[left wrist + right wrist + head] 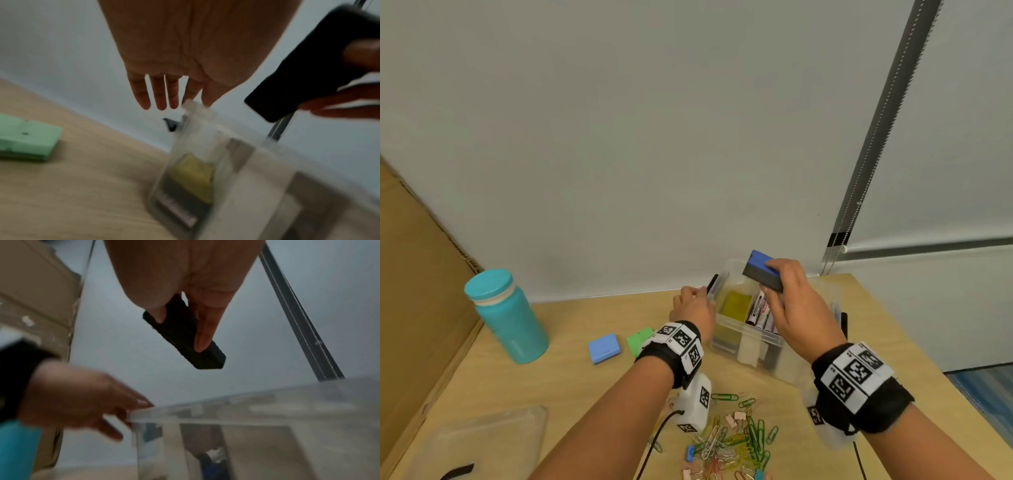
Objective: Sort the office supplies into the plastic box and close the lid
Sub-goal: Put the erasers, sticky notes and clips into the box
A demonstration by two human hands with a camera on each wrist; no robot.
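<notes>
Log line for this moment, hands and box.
left hand: holds plastic box rim | right hand: holds eraser above it | lid: off, on table | paper clips: loose on table

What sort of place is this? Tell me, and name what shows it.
Probably an office: a wooden desk against a plain wall, scattered paper clips, and markers in a clear plastic box.

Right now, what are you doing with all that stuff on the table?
A person is tidying office supplies. The right hand holds a blue-and-black eraser over the clear plastic box, while the left hand pinches the box's rim. Markers and yellow notes are already inside. Paper clips and the lid lie on the table.
</notes>
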